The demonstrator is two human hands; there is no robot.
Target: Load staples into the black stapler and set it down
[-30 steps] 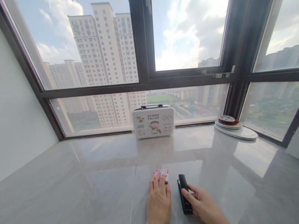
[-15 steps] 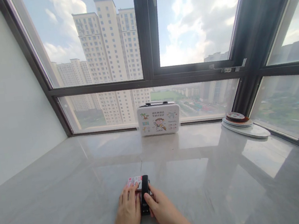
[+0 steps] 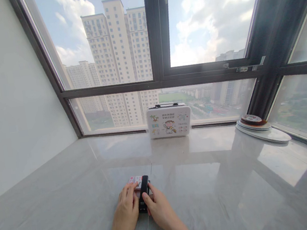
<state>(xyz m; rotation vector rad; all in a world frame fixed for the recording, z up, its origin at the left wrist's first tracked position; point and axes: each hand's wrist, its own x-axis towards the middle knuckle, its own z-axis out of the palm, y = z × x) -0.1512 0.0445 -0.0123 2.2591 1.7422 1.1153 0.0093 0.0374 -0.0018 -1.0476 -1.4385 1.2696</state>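
Low in the middle of the view, a black stapler (image 3: 144, 195) rests on the grey marble-like surface with its long body pointing away from me. Beside its far left side is a small red-and-white printed box (image 3: 135, 179), partly covered by fingers. My left hand (image 3: 125, 209) is bent over the box, fingertips on it and thumb along the stapler's left side. My right hand (image 3: 160, 207) closes on the stapler from the right, thumb on its upper side. The undersides of both things are hidden.
A white carry case (image 3: 169, 122) with cartoon prints and a dark handle stands upright against the window. Several stacked round plates or lids (image 3: 257, 125) lie at the back right. A white wall (image 3: 10, 93) borders the left side, and dark window frames (image 3: 163, 82) the back.
The view has swung slightly left, so the case and plates appear farther right. Both hands and the stapler have kept the same hold, with little visible movement.
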